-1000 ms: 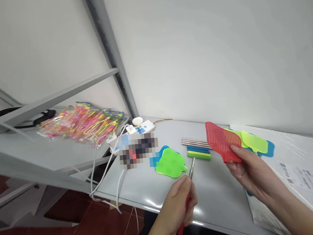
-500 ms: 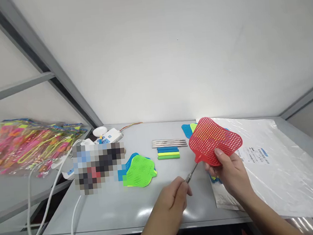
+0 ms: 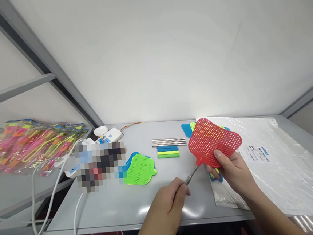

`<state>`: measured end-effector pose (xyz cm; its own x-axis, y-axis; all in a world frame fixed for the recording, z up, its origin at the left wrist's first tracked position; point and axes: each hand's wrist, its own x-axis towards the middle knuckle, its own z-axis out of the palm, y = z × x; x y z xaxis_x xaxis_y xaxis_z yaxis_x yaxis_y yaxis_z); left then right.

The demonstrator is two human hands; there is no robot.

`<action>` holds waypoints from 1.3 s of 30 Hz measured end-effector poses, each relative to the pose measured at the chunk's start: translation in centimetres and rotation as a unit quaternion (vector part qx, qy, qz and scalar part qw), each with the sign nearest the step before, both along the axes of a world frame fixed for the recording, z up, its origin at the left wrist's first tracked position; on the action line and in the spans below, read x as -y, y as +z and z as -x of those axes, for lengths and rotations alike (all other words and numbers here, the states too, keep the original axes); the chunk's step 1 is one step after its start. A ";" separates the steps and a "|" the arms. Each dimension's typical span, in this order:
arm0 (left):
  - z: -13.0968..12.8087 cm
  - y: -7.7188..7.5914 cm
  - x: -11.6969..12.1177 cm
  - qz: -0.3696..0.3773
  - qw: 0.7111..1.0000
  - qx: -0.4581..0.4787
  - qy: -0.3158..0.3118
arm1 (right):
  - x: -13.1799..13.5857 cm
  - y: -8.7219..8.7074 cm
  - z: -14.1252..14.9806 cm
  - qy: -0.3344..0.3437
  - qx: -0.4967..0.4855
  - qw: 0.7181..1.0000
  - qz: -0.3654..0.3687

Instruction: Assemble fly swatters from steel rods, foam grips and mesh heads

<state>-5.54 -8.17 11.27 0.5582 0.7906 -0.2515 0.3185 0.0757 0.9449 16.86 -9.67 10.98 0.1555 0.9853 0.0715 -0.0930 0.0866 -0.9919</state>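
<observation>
My right hand (image 3: 236, 172) pinches the edge of a red perforated fly swatter head (image 3: 213, 138), thumb on top and fingers beneath. Its neck points down and left, where a thin metal rod (image 3: 194, 171) meets it; how deep the rod sits in the neck I cannot tell. Around the thicker, ridged end of that rod my left hand (image 3: 168, 204) is closed, hiding the rest of the handle. Left of the hands lie green and blue swatter heads (image 3: 140, 169), stacked. Behind are several metal rods (image 3: 169, 142) and blue, yellow and green grip sleeves (image 3: 168, 152) in a row.
At right a white plastic bag (image 3: 288, 179) with a label covers the table, more blue and yellow-green swatter heads (image 3: 186, 130) at its left edge. Left are a power strip (image 3: 111, 136), white cables (image 3: 55, 185), a blurred-out patch and a shelf of bagged colourful items (image 3: 35, 142).
Both hands keep hold of the red swatter head and rod, almost in the same place. The head and rod have shifted only very slightly; the view has moved a little.
</observation>
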 end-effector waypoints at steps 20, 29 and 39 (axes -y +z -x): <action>2.6 0.8 1.5 0.013 0.996 -0.021 -0.091 | 1.5 0.3 2.1 0.131 -0.022 0.991 0.020; 2.4 2.1 1.7 -0.169 0.975 -0.113 -0.089 | 2.4 1.2 3.5 0.059 0.041 0.996 0.047; 2.6 3.6 3.7 -0.145 0.979 -0.058 -0.133 | 5.7 3.2 2.9 0.092 0.148 0.985 0.013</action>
